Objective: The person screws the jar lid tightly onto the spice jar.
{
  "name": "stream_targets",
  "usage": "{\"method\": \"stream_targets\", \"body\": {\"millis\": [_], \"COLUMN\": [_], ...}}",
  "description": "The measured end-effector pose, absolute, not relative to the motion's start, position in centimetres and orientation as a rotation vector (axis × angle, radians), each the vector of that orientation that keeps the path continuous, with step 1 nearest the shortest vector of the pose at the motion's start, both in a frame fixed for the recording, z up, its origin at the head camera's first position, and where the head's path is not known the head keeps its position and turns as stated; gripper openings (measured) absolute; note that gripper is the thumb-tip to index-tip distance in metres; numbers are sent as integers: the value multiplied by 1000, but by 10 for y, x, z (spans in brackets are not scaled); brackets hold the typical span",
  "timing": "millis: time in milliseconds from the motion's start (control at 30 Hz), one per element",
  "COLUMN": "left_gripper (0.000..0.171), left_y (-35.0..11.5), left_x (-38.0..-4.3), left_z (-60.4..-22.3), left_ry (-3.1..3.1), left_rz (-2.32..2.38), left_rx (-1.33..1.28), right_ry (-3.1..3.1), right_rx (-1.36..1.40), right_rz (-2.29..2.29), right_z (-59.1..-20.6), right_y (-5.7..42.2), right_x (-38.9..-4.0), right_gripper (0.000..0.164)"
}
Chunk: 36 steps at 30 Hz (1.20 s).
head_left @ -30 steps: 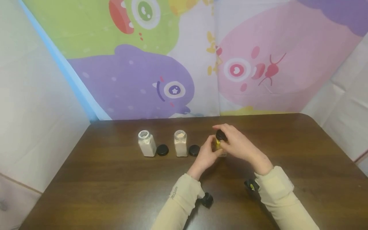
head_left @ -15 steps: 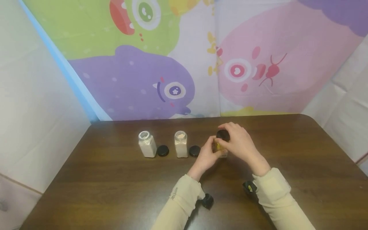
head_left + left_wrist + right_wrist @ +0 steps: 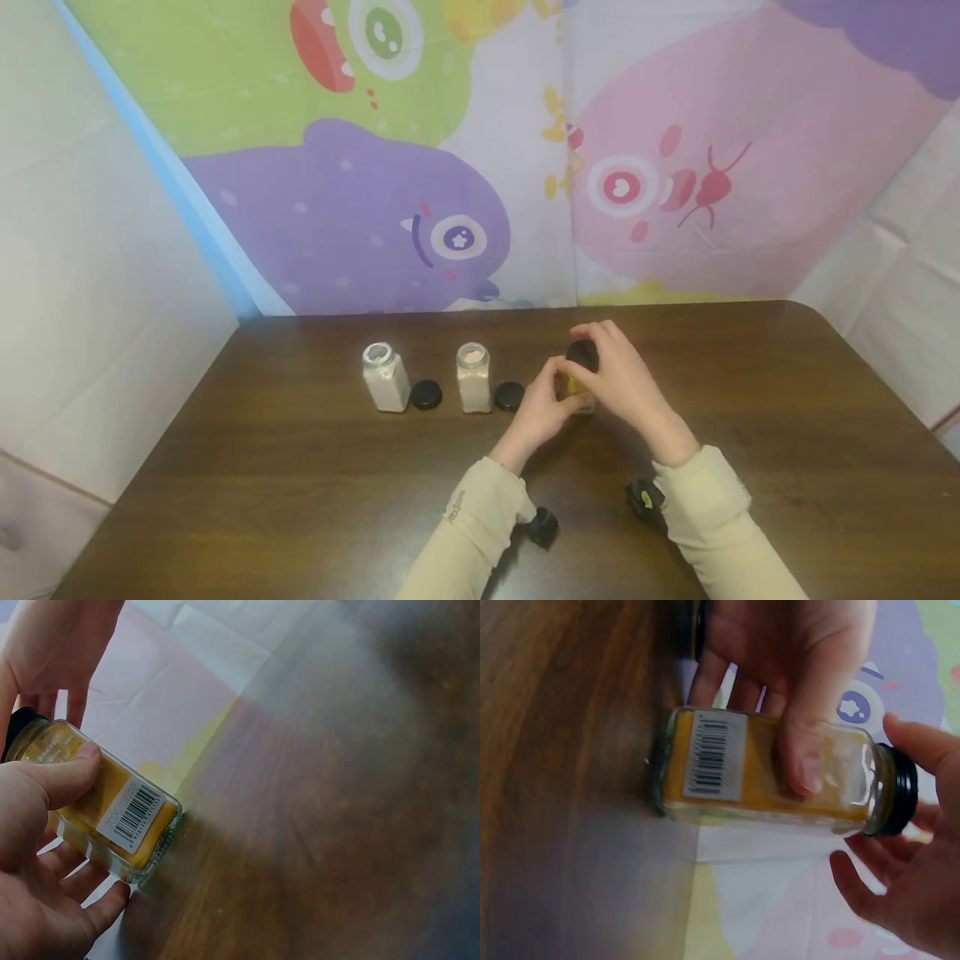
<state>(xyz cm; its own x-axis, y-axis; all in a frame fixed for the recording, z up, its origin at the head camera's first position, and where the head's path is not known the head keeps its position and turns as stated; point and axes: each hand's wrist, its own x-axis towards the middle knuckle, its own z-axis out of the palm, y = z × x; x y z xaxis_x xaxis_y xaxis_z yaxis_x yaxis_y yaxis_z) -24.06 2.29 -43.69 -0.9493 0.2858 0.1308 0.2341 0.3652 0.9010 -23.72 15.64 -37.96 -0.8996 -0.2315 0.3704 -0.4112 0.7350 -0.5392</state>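
Note:
A square glass jar of yellow powder (image 3: 761, 754) with a barcode label stands on the table in the right wrist view. My left hand (image 3: 538, 407) grips its body, the thumb across one side and the fingers behind. At the top of this jar is a black screw lid (image 3: 902, 792), held between the thumb and fingers of my right hand (image 3: 633, 383). In the head view both hands cover most of the jar. Left of them stand two uncapped glass jars of pale powder, a middle one (image 3: 474, 383) and a far-left one (image 3: 387, 385).
Flat on the brown table (image 3: 315, 492), one black lid (image 3: 427, 394) lies right of the far-left jar and another black lid (image 3: 510, 396) right of the middle jar. A cartoon-printed cloth (image 3: 360, 225) hangs behind the table's back edge.
My right hand has turned about the lid, and its wrist and forearm have shifted slightly left. The left hand keeps its grip on the jar. The other jars stay in place.

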Motion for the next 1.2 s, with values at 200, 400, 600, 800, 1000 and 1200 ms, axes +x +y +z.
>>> {"method": "stream_targets", "body": {"millis": [200, 400, 600, 800, 1000, 1200], "left_gripper": [51, 50, 50, 49, 49, 50], "left_y": [23, 24, 24, 24, 25, 25], "left_x": [-240, -240, -241, -243, -241, -240], "left_z": [-436, -437, -437, -439, -438, -437], "left_ry": [2515, 2500, 2529, 2533, 2532, 2520], "left_rz": [1708, 1724, 1699, 1715, 1717, 1719], "left_rx": [477, 474, 468, 485, 485, 474], "right_ry": [-2638, -2677, -2715, -2711, -2679, -2663], "right_rx": [793, 873, 876, 851, 810, 749], "right_rz": [1009, 1010, 975, 926, 908, 914], "right_z": [-375, -370, -366, -365, -366, -364], "right_y": [163, 166, 166, 168, 168, 169], "right_x": [-235, -232, -230, -230, -233, -234], "right_gripper": [51, 55, 49, 47, 47, 47]}}
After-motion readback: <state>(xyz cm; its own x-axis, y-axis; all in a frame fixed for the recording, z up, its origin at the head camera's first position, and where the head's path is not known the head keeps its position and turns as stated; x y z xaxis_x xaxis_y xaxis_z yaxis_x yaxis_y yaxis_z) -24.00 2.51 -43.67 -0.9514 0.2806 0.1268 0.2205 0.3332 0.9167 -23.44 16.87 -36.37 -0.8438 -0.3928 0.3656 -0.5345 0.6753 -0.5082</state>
